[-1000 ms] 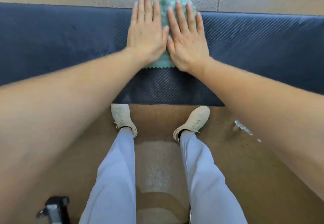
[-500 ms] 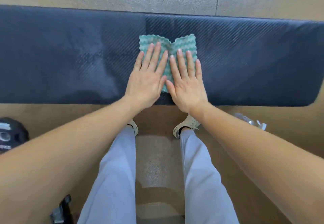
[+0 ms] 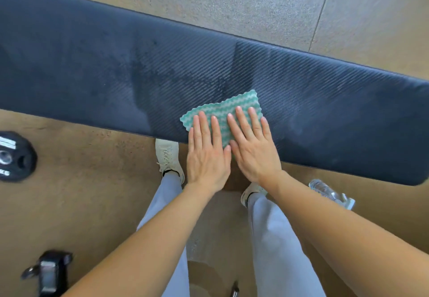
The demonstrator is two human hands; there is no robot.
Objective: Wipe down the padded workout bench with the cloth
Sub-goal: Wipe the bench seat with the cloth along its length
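The long dark-blue padded bench runs across the view, tilted down to the right. A green-and-white wavy cloth lies on its near edge, right of the middle. My left hand and my right hand lie flat side by side, fingers stretched out, pressing the cloth onto the padding. The heels of both hands hang over the bench's near edge. Only the far part of the cloth shows past my fingertips. Darker damp streaks mark the padding left of and beyond the cloth.
A black weight plate lies on the brown floor at the left. A clear plastic bottle lies under the bench's near edge at the right. A black metal object sits at the bottom left. My white shoe stands by the bench.
Both hands have dragged the cloth from the bench's far edge across the padding to its near edge. The view has tilted and shifted, so the bench now slopes down to the right.
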